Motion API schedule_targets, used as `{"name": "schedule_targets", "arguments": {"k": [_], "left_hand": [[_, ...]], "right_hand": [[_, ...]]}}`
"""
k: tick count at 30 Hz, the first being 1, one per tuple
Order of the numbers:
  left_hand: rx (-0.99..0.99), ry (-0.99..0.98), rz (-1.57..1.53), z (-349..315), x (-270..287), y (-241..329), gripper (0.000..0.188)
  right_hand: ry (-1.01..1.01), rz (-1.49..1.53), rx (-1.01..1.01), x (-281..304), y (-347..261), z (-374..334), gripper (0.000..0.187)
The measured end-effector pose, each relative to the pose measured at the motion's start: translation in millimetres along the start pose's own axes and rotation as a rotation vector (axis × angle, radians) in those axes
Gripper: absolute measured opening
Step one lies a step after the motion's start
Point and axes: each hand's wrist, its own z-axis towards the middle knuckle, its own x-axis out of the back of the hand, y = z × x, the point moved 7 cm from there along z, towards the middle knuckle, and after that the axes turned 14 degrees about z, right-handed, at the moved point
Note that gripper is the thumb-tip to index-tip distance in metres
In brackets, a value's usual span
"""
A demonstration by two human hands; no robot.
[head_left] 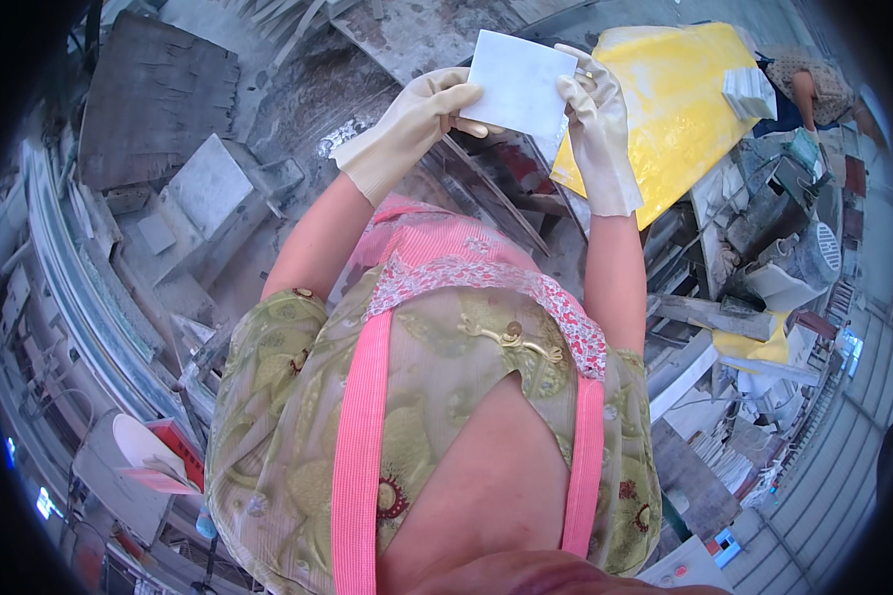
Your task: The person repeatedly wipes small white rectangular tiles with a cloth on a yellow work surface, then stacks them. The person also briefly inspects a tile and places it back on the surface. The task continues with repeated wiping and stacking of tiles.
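A flat, pale square tile (pixel 521 84) is held up between my two gloved hands, its broad face turned toward me. My left hand (pixel 437 104), in a cream rubber glove, grips the tile's left edge with the thumb on the face and fingers behind. On the opposite edge my right hand (pixel 595 99), gloved the same way, pinches the tile near its upper right corner. Just right of my right hand lies a yellow sheet (pixel 665 99) over a surface, with a small stack of white tiles (pixel 749 94) at its far right part.
A dark worn board (pixel 159 99) lies at the far left, near a pale block (pixel 210 185). At the right, another person (pixel 809 89) is beside the yellow sheet. Stone offcuts and a grey bucket-like container (pixel 799 263) crowd the right side. Red and white items (pixel 159 451) sit lower left.
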Motion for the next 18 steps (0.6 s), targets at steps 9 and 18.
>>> {"name": "schedule_targets", "arguments": {"k": [9,18], "left_hand": [[0.041,-0.036,-0.100,8,0,-14,0.049],[0.268,0.020,-0.161,17,17,-50,0.038]], "right_hand": [[0.071,-0.100,-0.006,18,11,-2,0.045],[-0.112,-1.436,0.635,2,-34,-39,0.044]]}}
